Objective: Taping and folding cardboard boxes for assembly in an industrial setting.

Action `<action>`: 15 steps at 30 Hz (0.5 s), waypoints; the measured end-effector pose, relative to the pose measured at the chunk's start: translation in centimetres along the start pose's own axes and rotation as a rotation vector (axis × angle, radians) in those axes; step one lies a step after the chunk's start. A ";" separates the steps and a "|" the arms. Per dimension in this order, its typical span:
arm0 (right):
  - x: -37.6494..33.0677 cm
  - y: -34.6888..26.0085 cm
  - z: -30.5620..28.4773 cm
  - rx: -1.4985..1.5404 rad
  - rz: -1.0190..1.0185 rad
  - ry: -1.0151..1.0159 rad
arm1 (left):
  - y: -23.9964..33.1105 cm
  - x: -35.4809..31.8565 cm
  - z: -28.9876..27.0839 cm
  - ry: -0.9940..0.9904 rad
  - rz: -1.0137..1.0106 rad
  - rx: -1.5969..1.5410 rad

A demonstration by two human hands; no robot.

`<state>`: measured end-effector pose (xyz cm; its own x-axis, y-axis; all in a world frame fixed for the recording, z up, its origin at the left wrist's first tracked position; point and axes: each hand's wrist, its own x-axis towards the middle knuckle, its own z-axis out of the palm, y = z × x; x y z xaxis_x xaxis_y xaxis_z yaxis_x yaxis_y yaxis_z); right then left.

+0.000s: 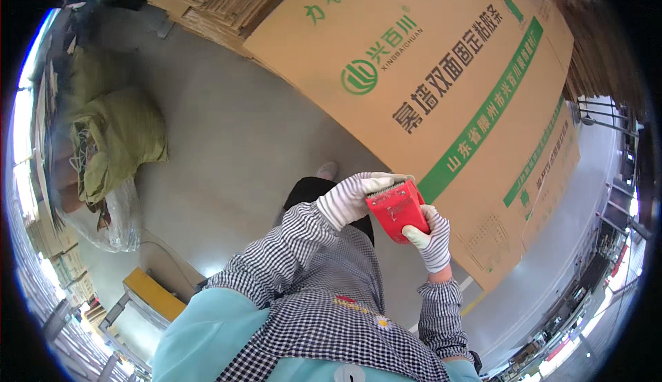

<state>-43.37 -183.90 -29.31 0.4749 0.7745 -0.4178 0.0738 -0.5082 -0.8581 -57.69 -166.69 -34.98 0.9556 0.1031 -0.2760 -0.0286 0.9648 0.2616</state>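
Note:
A red tape dispenser (398, 211) with a metal toothed edge is held in front of my body, over the near edge of the large printed cardboard sheet (331, 72). My right hand (429, 239), in a white striped glove, grips its lower right side, thumb across the face. At the toothed end, my left hand (350, 198), gloved alike, has its fingers curled along the top edge. The left fingertips are partly hidden behind the tool, and I cannot make out any tape between them.
Stacked flat cardboard (214, 3) lies at the far side, with more at the far right. On the left, a full green woven sack (127, 130) stands on the grey floor (227, 106) beside a clear plastic bag (124, 223). A yellow-topped stand (153, 294) is at the near left.

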 end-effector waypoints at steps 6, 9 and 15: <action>5.4 -3.0 1.4 -0.257 0.074 -0.095 | 4.4 5.2 -15.0 0.871 0.423 1.131; 7.7 0.1 0.0 -0.413 0.160 -0.066 | 9.7 3.6 -14.2 1.350 0.938 1.142; 12.0 0.0 4.7 -0.983 0.279 -0.151 | 11.7 3.8 -19.7 1.582 0.886 1.366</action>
<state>-41.84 -172.80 -35.71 0.4755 0.5863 -0.6558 0.6938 -0.7083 -0.1302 -60.21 -150.22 -51.15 -0.1182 0.9837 0.1354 0.6351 -0.0300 0.7719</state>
